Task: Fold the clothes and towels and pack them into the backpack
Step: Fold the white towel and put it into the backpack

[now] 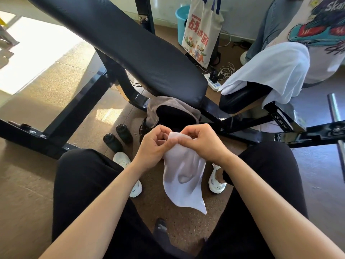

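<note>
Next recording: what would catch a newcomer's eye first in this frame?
Centre frame, the left hand and right hand pinch the top edge of a white cloth, which hangs between the person's knees. Behind them a black weight bench runs across the upper frame, with a white towel draped over its seat pad on the right. Under the bench, on the floor, is what looks like the dark backpack, with a grey towel over its rim.
</note>
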A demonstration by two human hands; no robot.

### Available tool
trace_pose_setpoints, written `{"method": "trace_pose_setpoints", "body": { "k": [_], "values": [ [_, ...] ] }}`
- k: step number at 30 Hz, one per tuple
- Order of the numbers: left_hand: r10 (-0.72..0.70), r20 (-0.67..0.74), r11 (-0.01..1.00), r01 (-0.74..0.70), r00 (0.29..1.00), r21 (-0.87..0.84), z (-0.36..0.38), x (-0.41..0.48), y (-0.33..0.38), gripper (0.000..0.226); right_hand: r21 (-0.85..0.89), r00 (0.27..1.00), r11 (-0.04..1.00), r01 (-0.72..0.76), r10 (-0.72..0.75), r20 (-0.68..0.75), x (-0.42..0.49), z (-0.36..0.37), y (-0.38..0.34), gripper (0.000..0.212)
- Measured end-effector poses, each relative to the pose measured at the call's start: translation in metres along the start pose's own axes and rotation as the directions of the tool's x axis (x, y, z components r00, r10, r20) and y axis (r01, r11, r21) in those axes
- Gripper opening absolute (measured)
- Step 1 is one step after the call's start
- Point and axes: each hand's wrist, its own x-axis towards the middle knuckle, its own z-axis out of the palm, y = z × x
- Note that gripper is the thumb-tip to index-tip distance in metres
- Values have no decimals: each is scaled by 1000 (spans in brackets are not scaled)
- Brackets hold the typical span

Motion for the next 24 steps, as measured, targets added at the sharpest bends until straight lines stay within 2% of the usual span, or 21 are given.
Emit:
{"method": "trace_pose_setpoints", "body": {
  "k": [2, 4, 7, 10, 12, 14, 17, 20, 22, 24],
  "values": [
    [-44, 130, 997, 36, 991, 63, 1, -1, -8, 30, 101, 998, 995, 18, -11, -60, 0, -7, -3, 15],
    [-94, 278, 990, 61, 956, 124, 9, -2, -20, 26, 195, 992, 980, 50, -26, -125, 0, -17, -7, 15],
    [-138, 320, 971, 64, 937, 232, 20, -1, -45, 28, 237, 973, 968, 84, -29, -227, 1, -35, -16, 12],
    [-324, 286, 890, 187, 902, 417, 20, 0, -85, 31, 239, 940, 966, 100, -13, -340, 0, -50, -17, 11],
    [-480, 235, 761, 267, 845, 592, 16, -3, -113, 19, 248, 906, 963, 108, 7, -423, -1, -58, -15, 9],
    [-599, 183, 638, 326, 780, 698, 10, -11, -135, 12, 256, 867, 958, 129, 16, -498, -3, -67, -13, 10],
    [-689, 128, 547, 396, 713, 737, 3, -17, -151, 5, 273, 780, 948, 165, 44, -625, -3, -82, -10, 12],
    [-726, 56, 506, 477, 685, 719, -1, -18, -147, 8, 291, 649, 936, 197, 98, -755, -3, -101, -5, 16],
    [-751, -50, 461, 576, 659, 675, -5, -21, -143, 12, 297, 577, 930, 216, 124, -807, -2, -112, -1, 18],
    [-773, -165, 403, 676, 612, 617, -11, -24, -144, 18, 294, 543, 932, 212, 137, -829, -2, -117, 5, 18]
  ]
}}
